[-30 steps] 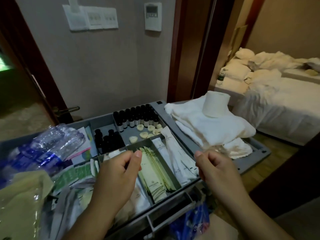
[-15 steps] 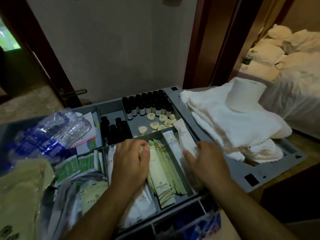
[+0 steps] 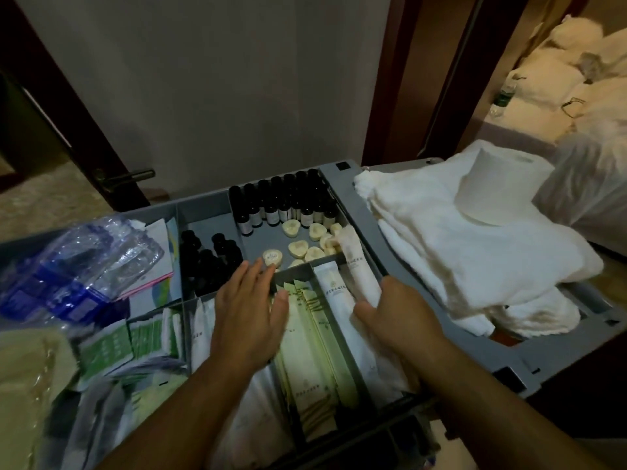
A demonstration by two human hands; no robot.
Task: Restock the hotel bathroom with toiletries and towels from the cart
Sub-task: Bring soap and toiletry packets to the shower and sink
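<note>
Left hand (image 3: 249, 313), fingers straight, lies nearest a round soap (image 3: 270, 257) just beyond its fingertips (image 3: 258, 266); right hand (image 3: 397, 317) grips a long white sachet (image 3: 361, 276) lying lengthwise away from the person.

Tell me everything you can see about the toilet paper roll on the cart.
The toilet paper roll is a white, full-looking cylinder of soft paper. It stands upright on end, flat face up, on the stack of folded white towels at the right side of the grey cart. Only the towels touch it.
</note>
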